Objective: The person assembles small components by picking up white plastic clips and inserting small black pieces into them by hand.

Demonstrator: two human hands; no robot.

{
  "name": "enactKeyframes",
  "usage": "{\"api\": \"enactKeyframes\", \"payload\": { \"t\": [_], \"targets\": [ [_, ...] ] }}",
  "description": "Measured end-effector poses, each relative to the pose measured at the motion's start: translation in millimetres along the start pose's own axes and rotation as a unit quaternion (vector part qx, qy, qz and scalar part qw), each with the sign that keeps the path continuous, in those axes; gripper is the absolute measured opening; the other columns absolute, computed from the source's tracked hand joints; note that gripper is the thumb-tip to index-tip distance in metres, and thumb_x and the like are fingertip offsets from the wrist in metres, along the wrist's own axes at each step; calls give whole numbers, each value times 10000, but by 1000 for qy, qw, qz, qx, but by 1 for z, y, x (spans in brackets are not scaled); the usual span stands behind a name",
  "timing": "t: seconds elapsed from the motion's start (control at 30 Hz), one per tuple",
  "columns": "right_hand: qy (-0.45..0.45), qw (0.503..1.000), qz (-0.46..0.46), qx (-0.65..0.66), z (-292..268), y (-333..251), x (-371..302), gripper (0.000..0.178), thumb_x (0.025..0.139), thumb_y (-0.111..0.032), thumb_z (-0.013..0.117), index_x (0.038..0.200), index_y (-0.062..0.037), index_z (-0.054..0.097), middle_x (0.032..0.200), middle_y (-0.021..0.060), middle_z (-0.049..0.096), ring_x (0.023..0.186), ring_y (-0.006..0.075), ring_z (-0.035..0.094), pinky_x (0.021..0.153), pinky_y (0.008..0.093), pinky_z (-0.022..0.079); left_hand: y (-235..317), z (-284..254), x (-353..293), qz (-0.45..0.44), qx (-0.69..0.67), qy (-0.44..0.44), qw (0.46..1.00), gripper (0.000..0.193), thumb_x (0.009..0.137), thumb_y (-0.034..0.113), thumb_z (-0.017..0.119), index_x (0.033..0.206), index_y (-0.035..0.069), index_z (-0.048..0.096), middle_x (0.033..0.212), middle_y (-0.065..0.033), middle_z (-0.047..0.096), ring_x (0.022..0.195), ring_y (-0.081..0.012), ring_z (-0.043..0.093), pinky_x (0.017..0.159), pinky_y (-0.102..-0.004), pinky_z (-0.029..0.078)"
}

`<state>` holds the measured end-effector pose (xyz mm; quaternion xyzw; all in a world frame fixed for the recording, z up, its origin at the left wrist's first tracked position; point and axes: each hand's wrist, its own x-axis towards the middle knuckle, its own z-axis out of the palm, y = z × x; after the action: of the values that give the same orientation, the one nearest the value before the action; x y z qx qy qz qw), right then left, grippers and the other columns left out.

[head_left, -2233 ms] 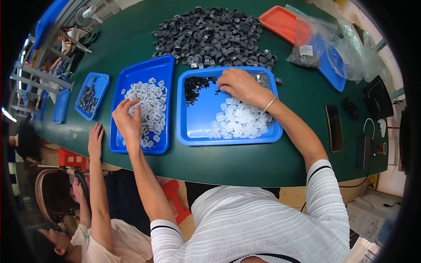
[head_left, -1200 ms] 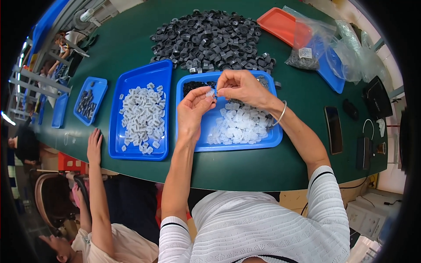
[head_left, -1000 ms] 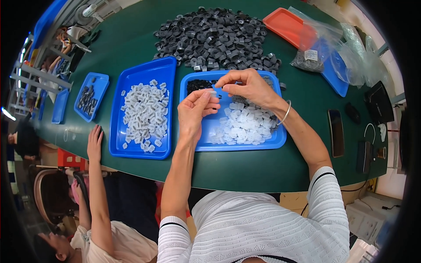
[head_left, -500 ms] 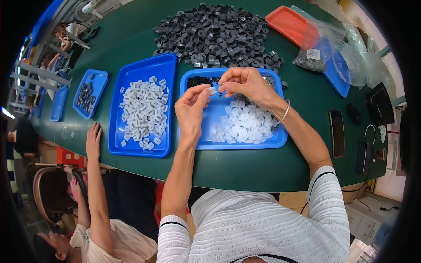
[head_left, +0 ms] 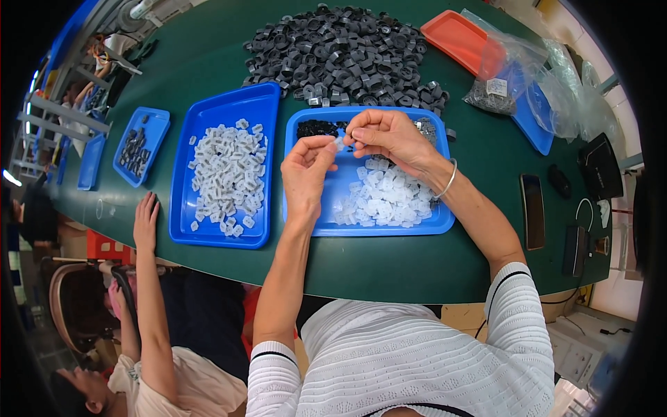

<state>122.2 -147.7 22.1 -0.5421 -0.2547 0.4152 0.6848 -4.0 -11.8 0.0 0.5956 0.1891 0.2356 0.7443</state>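
Over the lighter blue tray (head_left: 316, 221), my left hand (head_left: 304, 179) pinches a small clear plastic piece (head_left: 339, 144) between thumb and fingertips. Right beside it, my right hand (head_left: 392, 142) has its thumb and forefinger pressed together; whatever they hold is too small to make out. Beneath both hands, the tray carries a heap of translucent white plastic pieces (head_left: 392, 194), a patch of tiny black parts (head_left: 316, 129) and some small metallic parts (head_left: 425, 129), partly hidden by my right hand.
A darker blue tray (head_left: 182, 226) of whitish pieces stands to the left. Dark grey ring-shaped parts (head_left: 333, 55) are piled beyond. At right lie a red tray (head_left: 445, 35), plastic bags (head_left: 514, 76) and a phone (head_left: 533, 212). A co-worker's hand (head_left: 146, 221) rests on the table's left edge.
My hands have come closer together, the left shifting slightly right with the clear piece, so that my right fingertips now almost meet it.
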Motion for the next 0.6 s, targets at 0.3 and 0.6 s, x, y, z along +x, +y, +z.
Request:
{"api": "enactKeyframes", "payload": {
  "t": [0.3, 0.6],
  "targets": [
    [-1, 994, -56, -99, 4, -1, -3, 148, 878, -109, 640, 983, -4, 634, 892, 40, 637, 771, 76, 605, 702, 207, 521, 4, -5, 3, -4, 43, -34, 998, 184, 859, 62, 628, 1037, 28, 659, 897, -50, 679, 785, -81, 613, 621, -205, 469],
    [39, 952, -157, -260, 27, -2, -14, 143, 841, -11, 623, 975, 17, 582, 843, 21, 609, 758, 64, 580, 645, 204, 478, 0, 4, -2, -49, -90, 7, 995, 164, 843, 82, 688, 967, -4, 623, 883, -85, 667, 739, -102, 616, 668, -230, 513]
  ]
}}
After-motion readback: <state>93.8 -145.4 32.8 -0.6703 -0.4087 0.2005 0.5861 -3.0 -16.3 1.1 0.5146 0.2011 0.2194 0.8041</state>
